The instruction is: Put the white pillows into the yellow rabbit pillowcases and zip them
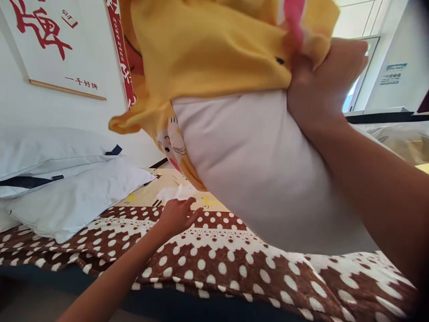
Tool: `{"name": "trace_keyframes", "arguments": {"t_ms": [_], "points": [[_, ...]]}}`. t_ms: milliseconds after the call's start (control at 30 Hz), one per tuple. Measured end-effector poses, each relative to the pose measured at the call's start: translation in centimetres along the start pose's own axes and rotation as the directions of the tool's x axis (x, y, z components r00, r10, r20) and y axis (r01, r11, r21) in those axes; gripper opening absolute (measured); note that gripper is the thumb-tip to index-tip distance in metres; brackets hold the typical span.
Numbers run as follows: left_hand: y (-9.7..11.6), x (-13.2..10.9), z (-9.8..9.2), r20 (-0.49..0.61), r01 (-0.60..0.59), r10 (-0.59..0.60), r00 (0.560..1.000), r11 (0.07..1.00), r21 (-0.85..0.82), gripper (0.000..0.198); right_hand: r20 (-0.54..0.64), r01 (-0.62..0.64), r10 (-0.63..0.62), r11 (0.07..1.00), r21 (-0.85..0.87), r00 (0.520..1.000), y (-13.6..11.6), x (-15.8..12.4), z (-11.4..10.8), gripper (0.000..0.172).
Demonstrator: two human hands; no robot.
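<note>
A plump white pillow (261, 170) is tilted up in front of me. Over its upper end sits a yellow pillowcase (208, 53) with cartoon prints and a pink patch, leaving the lower part of the pillow bare. My right hand (330, 85) is raised at the case's right edge, its fingers closed on the yellow cloth; the fingertips are partly hidden. Lower left of the pillow, my left hand (177, 217) is held over the bed with its fingers apart and nothing in them.
White pillows (77, 192) with dark trim lie stacked at the left. A brown blanket with white dots (214, 264) covers the bed, with a cream printed sheet (144, 190) beyond it. Wall hangings (56, 49) are behind. Clear plastic wrapping (402, 138) is at the right.
</note>
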State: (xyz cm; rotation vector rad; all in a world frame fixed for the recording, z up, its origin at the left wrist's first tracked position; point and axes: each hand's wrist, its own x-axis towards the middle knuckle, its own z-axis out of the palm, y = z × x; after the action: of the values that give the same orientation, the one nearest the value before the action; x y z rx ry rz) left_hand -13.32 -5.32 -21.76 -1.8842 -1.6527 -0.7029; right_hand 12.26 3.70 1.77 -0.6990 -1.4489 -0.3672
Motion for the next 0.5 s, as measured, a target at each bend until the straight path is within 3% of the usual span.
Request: {"name": "trace_keyframes", "arguments": {"t_ms": [67, 133, 200, 267, 333, 400, 500], "points": [[0.6, 1.3, 1.1, 0.113, 0.216, -0.197, 0.974, 0.957, -0.193, 0.039, -0.159, -0.083, 0.084, 0.996, 0.013, 0.984, -0.1, 0.9, -0.5, 0.034], [0.9, 2.9, 1.2, 0.084, 0.311, -0.305, 0.949, 0.85, -0.426, 0.049, -0.263, -0.135, 0.149, 0.988, 0.071, 0.953, 0.0, 1.4, -0.8, 0.038], [1.1, 4.3, 1.0, -0.039, 0.293, -0.393, 0.919, 0.746, -0.598, 0.046, -0.292, -0.138, 0.176, 0.979, 0.149, 0.94, 0.0, 1.7, -1.0, 0.043], [1.3, 5.3, 0.6, -0.159, 0.256, -0.49, 0.857, 0.673, -0.694, 0.037, -0.301, -0.138, 0.195, 0.97, 0.2, 0.934, 0.1, 1.9, -1.1, 0.046], [1.6, 5.9, 0.2, -0.198, 0.234, -0.532, 0.823, 0.636, -0.736, 0.024, -0.31, -0.129, 0.197, 0.965, 0.227, 0.93, 0.0, 2.0, -1.3, 0.048], [1.9, 6.1, -0.3, -0.193, 0.226, -0.516, 0.834, 0.64, -0.734, 0.016, -0.314, -0.11, 0.186, 0.963, 0.245, 0.931, -0.1, 2.2, -1.6, 0.048], [2.1, 6.1, -0.8, -0.203, 0.218, -0.496, 0.844, 0.664, -0.715, 0.025, -0.296, -0.101, 0.173, 0.965, 0.243, 0.94, -0.3, 2.4, -2.1, 0.047]]}}
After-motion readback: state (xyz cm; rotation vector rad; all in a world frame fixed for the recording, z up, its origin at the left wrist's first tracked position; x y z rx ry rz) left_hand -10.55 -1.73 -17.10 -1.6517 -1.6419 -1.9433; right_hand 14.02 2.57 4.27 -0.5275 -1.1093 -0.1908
